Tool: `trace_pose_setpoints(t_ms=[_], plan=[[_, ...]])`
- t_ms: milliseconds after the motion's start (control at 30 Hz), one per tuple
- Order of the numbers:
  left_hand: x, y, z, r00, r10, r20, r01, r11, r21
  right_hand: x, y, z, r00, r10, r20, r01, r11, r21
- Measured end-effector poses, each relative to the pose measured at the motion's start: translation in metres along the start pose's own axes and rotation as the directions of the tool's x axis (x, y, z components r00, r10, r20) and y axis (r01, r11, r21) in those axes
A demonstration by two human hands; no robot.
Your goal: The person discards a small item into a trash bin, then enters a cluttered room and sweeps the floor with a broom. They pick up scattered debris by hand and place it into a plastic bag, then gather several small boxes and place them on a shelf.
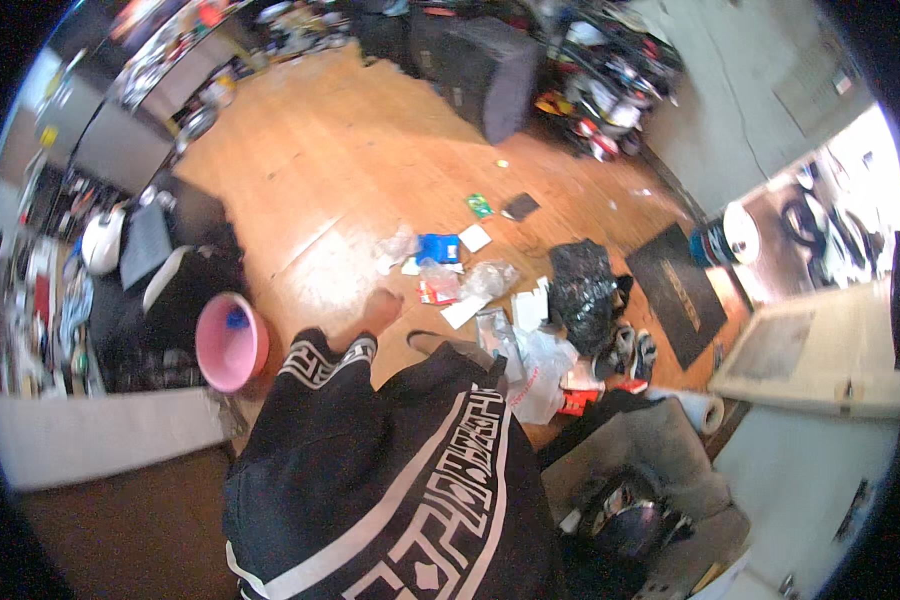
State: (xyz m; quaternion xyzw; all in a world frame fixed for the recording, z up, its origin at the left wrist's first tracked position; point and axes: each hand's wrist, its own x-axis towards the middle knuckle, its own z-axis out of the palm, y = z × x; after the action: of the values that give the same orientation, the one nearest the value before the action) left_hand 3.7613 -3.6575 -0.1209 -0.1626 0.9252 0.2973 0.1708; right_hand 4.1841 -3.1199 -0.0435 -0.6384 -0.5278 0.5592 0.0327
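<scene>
bucket: pink bucket (232,343) on the floor at left, a small blue item inside; it stands just beside the dark clutter along the left wall.
sleeve: black cloth with a white pattern (390,480) fills my lower view; a patterned cuff ends near the bucket.
hands: a bare, blurred limb end (378,312) pokes out of that cuff, low over the wood floor (310,170). I cannot tell whether it is my left hand or a foot, nor whether it is released or clenched. It grasps nothing I can see. My right hand is not in view.
litter: nearest to the limb end, just right of it, lie a red-and-white packet (437,290), a white paper (465,312) and a clear wrapper (490,280). A blue packet (437,247) lies just beyond them. All are flat on the floor and some overlap.
handling note: I judge these flimsy and slippery. A pinch at a raised edge should hold better than a flat press, one piece at a time.
bag: crumpled black bag (582,285) right of the litter.
shoes: pair (630,350) just below the bag.
mat: dark mat (680,290) at far right.
</scene>
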Motion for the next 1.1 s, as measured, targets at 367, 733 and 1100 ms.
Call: trace_pose_setpoints(t_ms=[367, 733, 1100], plan=[[-0.112, -0.023, 0.087, 0.858, 0.123, 0.498, -0.258, 0.943, 0.211, 0.062, -0.121, 0.048, 0.947, -0.111, 0.300, 0.199, 0.939, -0.279], [-0.108, 0.064, 0.085, 0.670, 0.155, 0.726, -0.357, 0.925, 0.132, 0.041, -0.093, 0.078, 0.895, 0.108, 0.433, 0.112, 0.885, -0.452], [-0.114, 0.003, 0.205, 0.693, -0.054, 0.719, -0.348, 0.848, 0.400, 0.236, 0.113, 0.237, 0.802, 0.350, 0.484, 0.215, 0.586, -0.781]])
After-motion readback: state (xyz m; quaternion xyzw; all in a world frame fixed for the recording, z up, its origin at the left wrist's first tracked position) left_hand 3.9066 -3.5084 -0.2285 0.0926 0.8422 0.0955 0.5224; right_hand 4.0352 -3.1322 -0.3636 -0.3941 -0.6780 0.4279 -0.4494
